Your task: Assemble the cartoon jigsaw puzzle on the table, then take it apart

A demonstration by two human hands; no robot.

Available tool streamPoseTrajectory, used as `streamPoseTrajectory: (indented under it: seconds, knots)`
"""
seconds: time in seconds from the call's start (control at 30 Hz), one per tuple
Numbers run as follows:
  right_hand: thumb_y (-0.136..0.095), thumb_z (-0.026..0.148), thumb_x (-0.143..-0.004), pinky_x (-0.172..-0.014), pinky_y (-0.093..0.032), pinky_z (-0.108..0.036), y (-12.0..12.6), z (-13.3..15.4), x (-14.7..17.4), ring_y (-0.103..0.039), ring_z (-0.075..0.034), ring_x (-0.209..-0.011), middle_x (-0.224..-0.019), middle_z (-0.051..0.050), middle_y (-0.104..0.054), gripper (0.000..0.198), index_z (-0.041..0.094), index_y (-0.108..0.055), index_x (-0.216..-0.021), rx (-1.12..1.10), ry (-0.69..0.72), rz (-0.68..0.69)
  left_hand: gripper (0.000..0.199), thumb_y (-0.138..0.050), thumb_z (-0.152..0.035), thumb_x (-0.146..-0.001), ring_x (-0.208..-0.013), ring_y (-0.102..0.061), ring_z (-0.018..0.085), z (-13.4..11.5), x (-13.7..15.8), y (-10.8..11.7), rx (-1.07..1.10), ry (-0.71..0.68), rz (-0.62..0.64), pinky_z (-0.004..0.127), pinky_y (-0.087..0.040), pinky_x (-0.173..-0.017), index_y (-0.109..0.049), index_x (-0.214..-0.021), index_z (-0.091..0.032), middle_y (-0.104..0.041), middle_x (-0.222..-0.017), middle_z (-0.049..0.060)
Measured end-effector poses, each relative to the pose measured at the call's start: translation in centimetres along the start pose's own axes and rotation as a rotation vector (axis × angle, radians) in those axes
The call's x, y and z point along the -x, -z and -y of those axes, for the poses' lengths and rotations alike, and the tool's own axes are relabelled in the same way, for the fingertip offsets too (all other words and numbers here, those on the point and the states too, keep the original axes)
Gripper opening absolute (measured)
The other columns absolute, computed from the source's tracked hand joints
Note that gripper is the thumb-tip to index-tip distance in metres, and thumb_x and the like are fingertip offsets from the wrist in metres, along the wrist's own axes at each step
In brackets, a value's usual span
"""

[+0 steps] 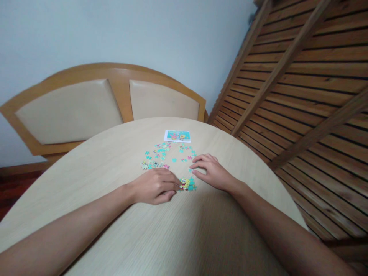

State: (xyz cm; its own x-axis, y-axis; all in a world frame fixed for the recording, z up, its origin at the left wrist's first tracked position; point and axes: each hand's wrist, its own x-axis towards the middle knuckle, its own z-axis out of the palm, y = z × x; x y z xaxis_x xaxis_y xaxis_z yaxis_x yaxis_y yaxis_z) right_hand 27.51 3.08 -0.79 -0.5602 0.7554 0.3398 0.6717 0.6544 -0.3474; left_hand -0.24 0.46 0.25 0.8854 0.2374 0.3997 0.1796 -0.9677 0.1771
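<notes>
A joined section of jigsaw puzzle [188, 184], showing a yellow cartoon figure on turquoise, lies on the round table. My left hand [156, 186] rests palm down, its loosely bent fingertips touching the section's left edge. Its thumb lies apart from the fingers, with nothing seen held between. Above and right of the section, my right hand [212, 171] has thumb and index finger closed about a small puzzle piece [190, 170]. The other right fingers stretch forward, above the table. Loose puzzle pieces [163, 154] are scattered beyond both hands, some close to the left knuckles.
A picture card [177, 136] with the cartoon figures lies behind the loose pieces. The pale wooden table [115, 161] has a curved edge. A padded chair back [115, 88] stands beyond it, against a wall. Wooden slats [301, 96] rise at the right.
</notes>
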Motion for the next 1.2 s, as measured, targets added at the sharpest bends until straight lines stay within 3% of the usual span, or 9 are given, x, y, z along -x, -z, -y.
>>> streamPoseTrajectory:
  seconds: [0.27, 0.37, 0.47, 0.57, 0.97, 1.07, 1.2]
  knots:
    - [-0.067, 0.030, -0.091, -0.099, -0.041, -0.045, -0.2, 0.0, -0.1, -0.057, -0.026, -0.114, -0.115, -0.007, -0.068, 0.012, 0.025, -0.072, -0.101, -0.019, 0.001, -0.005, 0.031, -0.046, -0.018, -0.097, -0.110, -0.068, 0.020, -0.1, -0.1, -0.1, -0.016, -0.009, 0.022, 0.038, -0.055, -0.097, -0.064, -0.122, -0.021, -0.072, -0.119, 0.007]
    - [-0.066, 0.031, -0.093, -0.101, -0.041, -0.046, -0.5, 0.0, -0.1, -0.057, -0.026, -0.115, -0.117, -0.007, -0.069, 0.016, 0.025, -0.071, -0.106, -0.021, 0.001, -0.011, 0.026, -0.047, -0.021, -0.098, -0.104, -0.069, 0.020, 0.0, -0.1, 0.0, -0.088, 0.092, -0.048, 0.038, -0.055, -0.093, -0.068, -0.113, -0.020, -0.074, -0.112, 0.007]
    - [-0.063, 0.033, -0.095, -0.103, -0.041, -0.048, -0.7, 0.1, -0.1, -0.056, -0.026, -0.119, -0.124, -0.009, -0.067, 0.027, 0.024, -0.068, -0.120, -0.012, -0.013, -0.018, 0.026, -0.046, -0.023, -0.098, -0.100, -0.069, 0.021, 0.5, 0.1, 0.1, -0.172, 0.278, -0.114, 0.040, -0.055, -0.090, -0.069, -0.107, -0.019, -0.073, -0.108, 0.007]
    - [-0.059, 0.033, -0.097, -0.104, -0.041, -0.049, -0.8, 0.1, -0.1, -0.054, -0.027, -0.123, -0.132, -0.009, -0.065, 0.032, 0.024, -0.065, -0.127, 0.003, -0.021, -0.009, 0.026, -0.046, -0.025, -0.097, -0.098, -0.068, 0.023, 1.4, 0.5, 0.0, -0.228, 0.428, -0.115, 0.041, -0.055, -0.088, -0.070, -0.100, -0.017, -0.073, -0.102, 0.008]
    - [-0.059, 0.023, -0.094, -0.099, -0.046, -0.046, -0.8, -1.8, -0.2, -0.062, -0.025, -0.113, -0.120, -0.007, -0.072, 0.023, 0.023, -0.068, -0.116, -0.050, 0.002, -0.055, 0.023, -0.049, -0.027, -0.095, -0.090, -0.066, 0.022, 2.8, 1.3, 0.0, -0.214, 0.594, -0.140, 0.037, -0.053, -0.083, -0.071, -0.091, -0.019, -0.072, -0.093, 0.006]
    - [-0.058, 0.023, -0.095, -0.100, -0.046, -0.045, -0.8, -1.7, -0.2, -0.062, -0.024, -0.113, -0.119, -0.006, -0.072, 0.023, 0.024, -0.068, -0.115, -0.091, 0.026, -0.048, 0.024, -0.048, -0.028, -0.095, -0.097, -0.066, 0.023, 3.1, 1.5, 0.1, -0.218, 0.706, -0.217, 0.039, -0.053, -0.089, -0.070, -0.097, -0.020, -0.073, -0.102, 0.006]
    - [-0.053, 0.027, -0.098, -0.101, -0.047, -0.046, -0.9, -1.4, -0.4, -0.062, -0.024, -0.113, -0.119, -0.007, -0.072, 0.024, 0.025, -0.068, -0.117, -0.098, 0.009, -0.074, 0.038, -0.051, -0.030, -0.092, -0.123, -0.058, 0.030, 4.1, 2.2, -0.4, -0.349, 0.800, -0.261, 0.047, -0.046, -0.107, -0.065, -0.124, -0.015, -0.064, -0.134, 0.013]
